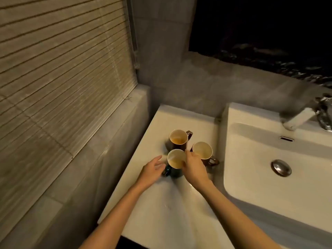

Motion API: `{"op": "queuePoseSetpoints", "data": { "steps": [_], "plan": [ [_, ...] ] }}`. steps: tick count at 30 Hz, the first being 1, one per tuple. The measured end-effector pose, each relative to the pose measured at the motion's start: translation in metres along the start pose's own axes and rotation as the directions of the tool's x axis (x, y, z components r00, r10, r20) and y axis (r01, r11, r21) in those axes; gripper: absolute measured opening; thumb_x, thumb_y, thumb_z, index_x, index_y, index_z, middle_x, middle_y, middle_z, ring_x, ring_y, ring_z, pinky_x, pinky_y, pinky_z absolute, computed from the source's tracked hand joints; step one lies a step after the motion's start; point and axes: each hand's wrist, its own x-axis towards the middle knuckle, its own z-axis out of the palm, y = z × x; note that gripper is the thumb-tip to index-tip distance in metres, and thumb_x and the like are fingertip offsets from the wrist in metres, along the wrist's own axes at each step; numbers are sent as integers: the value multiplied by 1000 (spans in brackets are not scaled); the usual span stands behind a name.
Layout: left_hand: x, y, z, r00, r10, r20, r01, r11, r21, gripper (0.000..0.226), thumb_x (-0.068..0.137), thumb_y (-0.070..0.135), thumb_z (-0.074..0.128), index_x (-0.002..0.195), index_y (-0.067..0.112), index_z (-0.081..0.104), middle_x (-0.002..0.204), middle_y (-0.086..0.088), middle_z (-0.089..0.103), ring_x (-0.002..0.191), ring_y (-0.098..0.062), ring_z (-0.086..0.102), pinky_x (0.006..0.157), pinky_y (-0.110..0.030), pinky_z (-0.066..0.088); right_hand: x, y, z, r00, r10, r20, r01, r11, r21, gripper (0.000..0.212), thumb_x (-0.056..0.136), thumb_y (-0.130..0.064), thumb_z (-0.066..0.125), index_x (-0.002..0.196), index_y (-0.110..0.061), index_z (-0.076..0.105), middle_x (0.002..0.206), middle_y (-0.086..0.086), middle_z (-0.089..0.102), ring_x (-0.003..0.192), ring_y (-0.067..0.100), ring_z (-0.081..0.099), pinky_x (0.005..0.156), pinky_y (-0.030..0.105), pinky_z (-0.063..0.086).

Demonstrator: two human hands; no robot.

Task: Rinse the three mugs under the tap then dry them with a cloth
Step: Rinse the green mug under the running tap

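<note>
Three mugs stand close together on the white counter [161,203] left of the sink. A brown mug [178,139] is farthest, with brownish residue inside. Another brown mug [203,150] is on the right, its handle pointing toward me. The nearest is a dark teal mug [175,159] with its handle to the left. My right hand [194,168] grips the teal mug at its right rim. Beside the handle, my left hand [152,170] hovers with its fingers relaxed and holds nothing. No cloth is in view.
The white basin [251,177] with a metal drain plug [281,167] lies to the right, and the tap spout [298,119] reaches over its far edge. A slatted blind [59,78] covers the window on the left above a tiled ledge.
</note>
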Motion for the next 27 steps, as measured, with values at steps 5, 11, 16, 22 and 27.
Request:
{"op": "queuePoseSetpoints", "data": {
  "steps": [5,11,16,22,27],
  "plan": [
    [-2,-15,5,995,-18,98,22,999,-35,50,94,19,54,143,19,42,123,-2,65,109,-7,60,90,-18,43,9,1,3,998,51,38,-56,989,136,42,93,-6,49,135,-11,50,130,12,59,116,30,56,94,34,44],
    [-11,-30,13,981,-32,191,43,997,-58,58,94,25,55,147,24,29,100,2,73,101,-12,63,86,-22,44,25,0,-3,992,-101,76,84,977,197,47,93,2,47,137,-14,52,138,8,54,126,24,50,102,26,36],
    [-5,-25,2,1000,-19,18,21,995,-101,32,92,17,57,124,17,59,95,6,73,91,-6,65,77,-12,47,19,6,3,994,-89,-57,102,950,296,39,93,-4,52,131,-14,56,125,6,61,109,21,58,94,26,43],
    [26,-5,-11,999,-40,13,41,989,-139,43,96,24,52,139,18,47,134,0,53,124,-14,50,95,-22,39,-12,7,15,944,315,98,-326,845,424,28,93,-35,58,101,-14,42,94,3,54,73,11,51,61,26,48],
    [42,-2,0,990,-86,112,105,979,-173,40,97,28,50,136,20,51,137,0,54,124,-16,49,106,-37,42,-16,-13,7,764,321,559,-620,603,502,35,100,-42,41,116,-12,35,102,6,62,62,14,63,54,20,51]
  ]
}}
